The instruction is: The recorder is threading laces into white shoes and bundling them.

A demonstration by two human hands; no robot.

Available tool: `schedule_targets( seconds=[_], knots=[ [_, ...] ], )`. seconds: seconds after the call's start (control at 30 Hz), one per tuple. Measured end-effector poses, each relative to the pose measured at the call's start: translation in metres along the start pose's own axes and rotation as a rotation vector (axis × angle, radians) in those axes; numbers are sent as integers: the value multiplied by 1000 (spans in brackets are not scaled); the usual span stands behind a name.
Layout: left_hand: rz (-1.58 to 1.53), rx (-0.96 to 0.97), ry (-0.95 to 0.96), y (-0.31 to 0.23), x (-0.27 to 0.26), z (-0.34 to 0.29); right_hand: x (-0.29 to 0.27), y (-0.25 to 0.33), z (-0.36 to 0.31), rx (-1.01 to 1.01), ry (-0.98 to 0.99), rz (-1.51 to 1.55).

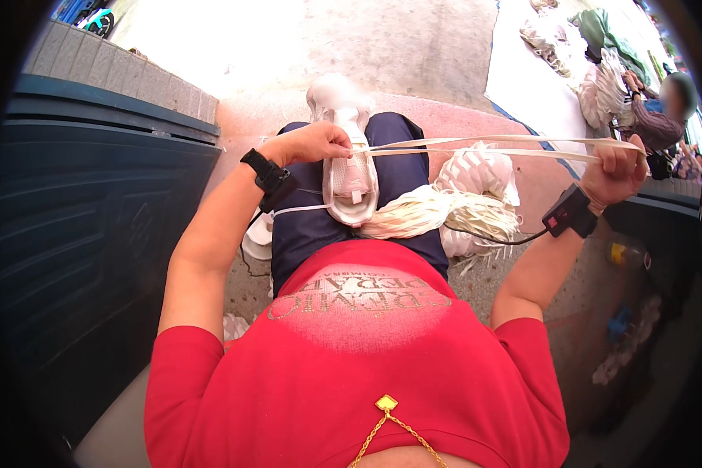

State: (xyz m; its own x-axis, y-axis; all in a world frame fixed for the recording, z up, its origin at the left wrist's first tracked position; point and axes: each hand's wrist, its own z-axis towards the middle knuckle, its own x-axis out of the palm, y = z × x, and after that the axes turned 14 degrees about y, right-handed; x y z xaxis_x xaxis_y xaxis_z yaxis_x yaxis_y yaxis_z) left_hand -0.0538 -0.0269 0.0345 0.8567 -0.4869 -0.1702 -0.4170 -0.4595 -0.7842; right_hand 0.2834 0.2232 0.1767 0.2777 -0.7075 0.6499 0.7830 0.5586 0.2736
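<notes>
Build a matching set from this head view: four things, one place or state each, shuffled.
1. white lace-up shoe
2. pale flat shoelace
3. bundle of cream laces
4. left hand

A. pulled taut between both hands
B. heaped on the right thigh
C. resting on the lap, toe away
D. pinching at the shoe's eyelets

Pairs: 1-C, 2-A, 3-B, 4-D

Left hand steadies a white shoe on the lap; right hand pulls its laces taut.
</notes>
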Motion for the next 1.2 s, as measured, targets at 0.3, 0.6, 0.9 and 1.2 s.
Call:
schedule_targets(
  seconds=[0.3, 0.6, 0.9, 1.2],
  knots=[
    [-615, 406, -297, -13, -21, -94, -52, -91, -29, 634, -769, -689],
    [-957, 974, -943, 60, -109, -296, -66, -240, -101, 1312, 53, -1382],
    [-540, 85, -784, 41, 1, -99, -25, -246, -113, 1245, 282, -1558],
    [308, -45, -669, 4, 63, -5, -29, -234, -120, 1258, 168, -1495]
  ],
)
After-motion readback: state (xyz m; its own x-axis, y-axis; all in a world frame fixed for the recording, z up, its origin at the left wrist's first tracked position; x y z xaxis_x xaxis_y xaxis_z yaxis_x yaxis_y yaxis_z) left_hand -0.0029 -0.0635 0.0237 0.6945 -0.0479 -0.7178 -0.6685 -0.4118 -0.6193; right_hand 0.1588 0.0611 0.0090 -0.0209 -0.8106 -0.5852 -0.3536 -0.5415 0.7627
